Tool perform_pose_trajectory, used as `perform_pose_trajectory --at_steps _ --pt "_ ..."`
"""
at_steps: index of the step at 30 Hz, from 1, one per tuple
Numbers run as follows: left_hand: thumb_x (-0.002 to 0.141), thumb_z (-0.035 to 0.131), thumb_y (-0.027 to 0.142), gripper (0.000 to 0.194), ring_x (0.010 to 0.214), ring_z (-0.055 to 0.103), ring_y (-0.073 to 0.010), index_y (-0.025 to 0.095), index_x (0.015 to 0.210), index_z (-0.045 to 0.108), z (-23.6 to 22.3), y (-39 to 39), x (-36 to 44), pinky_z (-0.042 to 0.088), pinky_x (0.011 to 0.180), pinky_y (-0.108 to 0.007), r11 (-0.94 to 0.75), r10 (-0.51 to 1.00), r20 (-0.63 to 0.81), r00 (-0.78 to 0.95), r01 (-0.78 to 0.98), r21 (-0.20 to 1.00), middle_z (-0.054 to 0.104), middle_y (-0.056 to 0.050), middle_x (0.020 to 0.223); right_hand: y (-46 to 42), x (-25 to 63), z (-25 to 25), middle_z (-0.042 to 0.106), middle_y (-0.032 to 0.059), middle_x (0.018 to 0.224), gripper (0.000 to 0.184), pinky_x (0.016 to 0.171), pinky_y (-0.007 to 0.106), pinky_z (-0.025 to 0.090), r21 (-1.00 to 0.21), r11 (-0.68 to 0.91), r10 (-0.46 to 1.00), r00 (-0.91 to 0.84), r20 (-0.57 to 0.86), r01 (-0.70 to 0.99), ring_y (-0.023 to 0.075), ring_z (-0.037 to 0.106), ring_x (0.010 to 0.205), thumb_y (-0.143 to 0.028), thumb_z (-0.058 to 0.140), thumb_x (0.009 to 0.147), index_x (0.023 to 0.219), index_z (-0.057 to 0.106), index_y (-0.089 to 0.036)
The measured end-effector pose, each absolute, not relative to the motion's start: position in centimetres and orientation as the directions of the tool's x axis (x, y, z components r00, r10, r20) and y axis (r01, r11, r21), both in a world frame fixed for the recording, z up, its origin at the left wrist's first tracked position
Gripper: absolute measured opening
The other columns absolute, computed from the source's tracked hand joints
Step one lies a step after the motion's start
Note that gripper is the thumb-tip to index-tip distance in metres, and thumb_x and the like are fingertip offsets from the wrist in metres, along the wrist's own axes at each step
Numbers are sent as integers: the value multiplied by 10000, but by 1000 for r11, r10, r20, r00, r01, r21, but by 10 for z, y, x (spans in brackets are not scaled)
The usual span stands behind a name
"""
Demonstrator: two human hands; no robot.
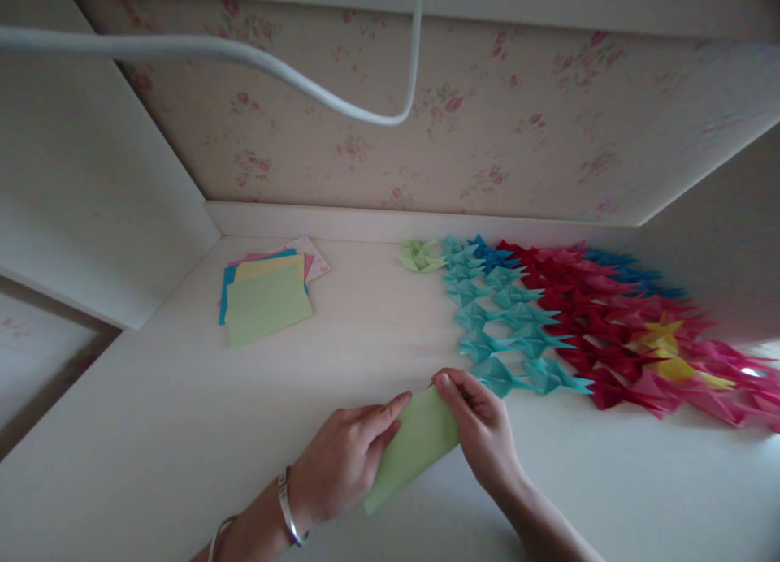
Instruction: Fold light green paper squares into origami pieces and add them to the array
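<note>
A light green sheet of paper (415, 447), seemingly folded into a long rectangle, is held tilted above the white desk. My left hand (350, 452), with a silver bangle at the wrist, grips its left long edge, thumb and finger near the upper corner. At the upper right corner, my right hand (478, 424) pinches the paper between thumb and curled fingers. The underside of the sheet and some fingertips are hidden. Just beyond my right hand lie turquoise folded paper figures (498, 375) in rows.
A stack of coloured paper with a green sheet (268, 302) on top lies at the back left. Red and pink folded figures (573, 335) fill the right side. One pale green figure (420, 256) stands near the back. A white cable (329, 99) hangs in front of the flowered wall.
</note>
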State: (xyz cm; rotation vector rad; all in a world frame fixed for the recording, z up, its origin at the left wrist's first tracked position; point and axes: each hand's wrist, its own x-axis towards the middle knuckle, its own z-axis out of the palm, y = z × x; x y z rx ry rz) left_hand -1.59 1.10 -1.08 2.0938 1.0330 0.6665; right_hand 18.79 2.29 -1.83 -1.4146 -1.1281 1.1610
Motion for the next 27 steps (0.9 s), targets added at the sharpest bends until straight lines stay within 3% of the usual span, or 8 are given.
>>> perform_pose_trajectory --at_steps 5,9,16,27 --pt "993 441 159 425 1033 719 -189 220 1404 527 -10 11 -17 570 925 -280 -423 849 164 502 461 780 736 -57 1192 26 189 -19 643 25 692 332 556 246 410 -989 -147 975 163 -151 -32 167 546 636 -508 702 818 805 728 -178" --pt "1018 407 205 399 1090 697 -189 211 1397 532 -5 12 -18 546 983 -304 -382 898 203 390 464 800 725 -73 1215 25 186 -20 726 51 818 310 651 269 480 -958 -203 976 40 -215 -204 194 629 727 -462 732 815 954 748 -185" --pt "1023 416 226 389 1120 683 -193 190 1392 532 -6 13 -18 541 984 -296 -366 920 233 315 480 797 694 -96 1273 23 178 -17 730 46 770 288 607 262 515 -882 -255 961 -2 -277 -395 167 640 649 -456 721 836 908 740 -178" --pt "1014 437 199 387 1108 688 -188 166 1389 528 -9 9 -17 531 975 -249 -387 918 272 290 492 780 691 -102 1277 22 177 -24 698 23 748 293 615 246 513 -912 -183 973 62 -221 -366 142 618 641 -473 674 879 851 716 -184"
